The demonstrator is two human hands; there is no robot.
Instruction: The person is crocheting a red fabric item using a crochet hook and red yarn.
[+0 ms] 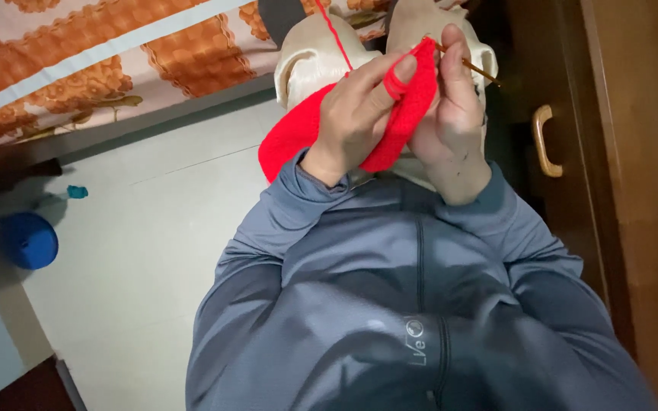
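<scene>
Red crochet piece (413, 99) held up over lap, pinched by closed left hand (356, 114); thin brown hook (472, 67) gripped in closed right hand (451, 106); blue yarn ball (30, 240) on floor, well apart

The left hand (356, 122) pinches a red crocheted piece (413, 106), a strand of red yarn (334, 34) running up from it. The right hand (451, 114) grips a thin hook (472, 66), probably wooden. A blue ball of yarn (30, 240) lies on the pale floor (138, 259), well apart.

Head camera looks steeply down, close over the chest, lap and floor (138, 251).
</scene>
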